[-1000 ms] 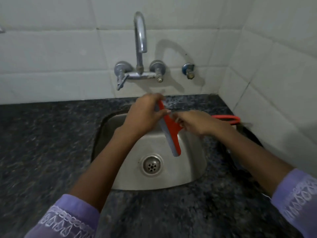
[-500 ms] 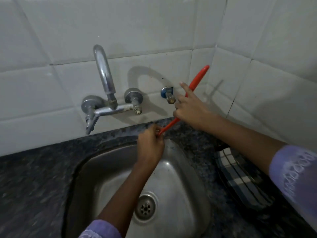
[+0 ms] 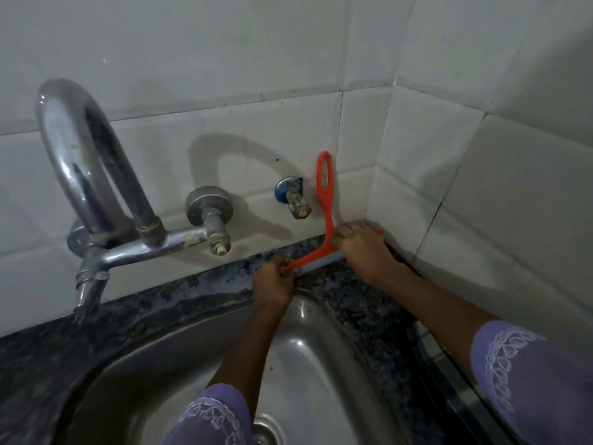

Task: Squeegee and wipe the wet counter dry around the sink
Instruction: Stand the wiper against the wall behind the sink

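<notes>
An orange squeegee [image 3: 324, 194] with a grey rubber blade lies with its blade down on the dark speckled counter [image 3: 349, 290] behind the steel sink [image 3: 308, 358], near the back right corner. Its looped handle stands up against the white wall tiles. My left hand [image 3: 274, 282] pinches the blade's left end. My right hand [image 3: 361, 248] grips the blade's right end by the corner. The counter strip along the wall looks wet and shiny.
A chrome wall tap [image 3: 96, 194] with a curved spout hangs over the sink's left side. A small brass valve [image 3: 293, 199] juts from the wall just left of the squeegee handle. A checked cloth [image 3: 449, 374] lies on the counter at right. The drain [image 3: 264, 431] sits at the bottom.
Both hands carried the squeegee from over the sink basin to the back counter strip by the corner and set its blade down. The view has leaned in closer to the wall.
</notes>
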